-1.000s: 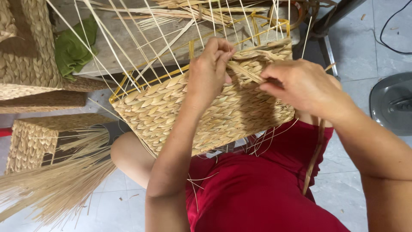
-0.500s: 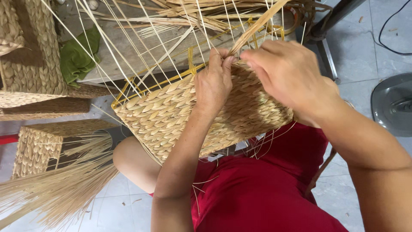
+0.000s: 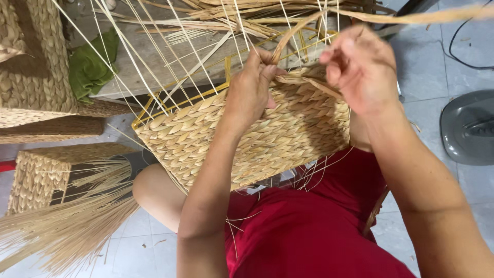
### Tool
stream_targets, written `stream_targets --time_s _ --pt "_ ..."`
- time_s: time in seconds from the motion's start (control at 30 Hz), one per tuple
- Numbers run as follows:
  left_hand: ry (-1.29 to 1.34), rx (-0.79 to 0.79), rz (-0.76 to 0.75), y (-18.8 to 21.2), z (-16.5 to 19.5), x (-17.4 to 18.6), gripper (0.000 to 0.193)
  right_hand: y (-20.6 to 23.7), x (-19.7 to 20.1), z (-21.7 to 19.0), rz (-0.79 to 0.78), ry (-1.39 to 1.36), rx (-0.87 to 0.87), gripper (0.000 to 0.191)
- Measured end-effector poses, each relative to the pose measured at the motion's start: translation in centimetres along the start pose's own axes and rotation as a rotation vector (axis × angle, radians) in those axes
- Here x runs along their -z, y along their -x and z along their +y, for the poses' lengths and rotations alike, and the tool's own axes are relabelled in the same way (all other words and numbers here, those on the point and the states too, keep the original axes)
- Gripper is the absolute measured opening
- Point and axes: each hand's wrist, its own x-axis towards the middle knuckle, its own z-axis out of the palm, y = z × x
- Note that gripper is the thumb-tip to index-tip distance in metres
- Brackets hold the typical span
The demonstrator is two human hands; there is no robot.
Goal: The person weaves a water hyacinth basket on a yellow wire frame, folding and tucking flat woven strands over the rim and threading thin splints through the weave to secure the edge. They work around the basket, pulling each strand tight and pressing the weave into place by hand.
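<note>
Since a moment ago the straw strand has been pulled up toward upper right by the closed right hand, while the half-woven basket at frame centre is pinned at its rim by the gripping left hand, so the weave is being tightened.

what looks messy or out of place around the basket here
Nothing looks damaged. The half-woven basket sits tilted on the lap, loose thin spokes fanning unevenly from its rim, and a green cloth lies crumpled on the bench.

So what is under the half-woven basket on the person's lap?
Under the half-woven basket show red clothing and a bare knee. The basket covers the rest of the lap, and the left hand hides part of its rim.
</note>
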Motion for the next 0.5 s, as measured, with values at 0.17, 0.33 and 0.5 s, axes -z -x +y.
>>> stream_targets --time_s 0.17,0.33,0.5 --pt "-0.461 -0.165 0.126 -1.2 0.8 -1.5 0.010 2.1 -0.1 -0.7 -0.101 0.216 -0.020 0.010" --pt "-0.527 -0.314 0.240 -0.9 0.3 -2.3 0.009 0.2 -1.9 -3.6 -0.134 1.071 0.183 0.018" --pt "-0.373 -0.358 0.144 -0.4 0.3 -1.3 0.012 -0.6 -1.8 -5.0 -0.252 1.720 0.355 0.041"
